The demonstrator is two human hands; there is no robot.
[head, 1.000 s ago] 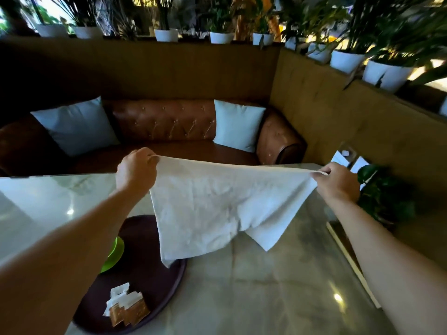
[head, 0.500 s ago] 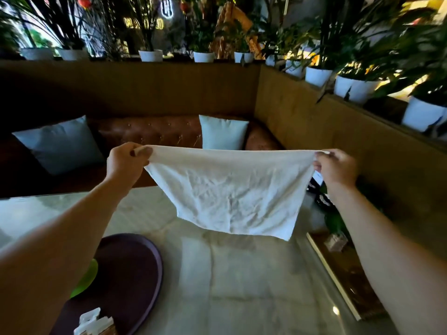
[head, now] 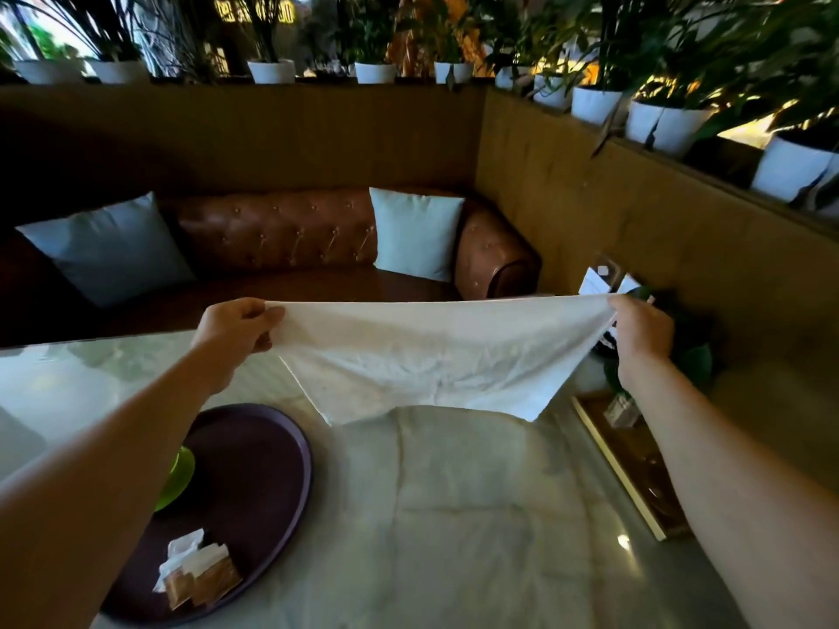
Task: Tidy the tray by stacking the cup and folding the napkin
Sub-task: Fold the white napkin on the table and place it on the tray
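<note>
A white cloth napkin [head: 431,356] hangs stretched wide above the marble table [head: 476,515]. My left hand [head: 236,329] pinches its top left corner and my right hand [head: 640,329] pinches its top right corner. The lower edge dangles just over the tabletop. A dark purple round tray [head: 254,469] lies at the lower left, partly hidden by my left forearm. On it a green cup [head: 179,476] shows only as a sliver beside the arm, and a small paper packet [head: 199,569] lies near the tray's front.
A brown leather sofa [head: 281,233] with two pale cushions stands beyond the table. A wooden wall with white plant pots runs along the back and right. A wooden board [head: 631,465] with small items and a leafy plant [head: 690,360] sit at the table's right edge.
Both hands have spread farther apart and come down, pulling the napkin's top edge taut. The cloth now hangs lower, close to the table. The camera view has tilted down again.
</note>
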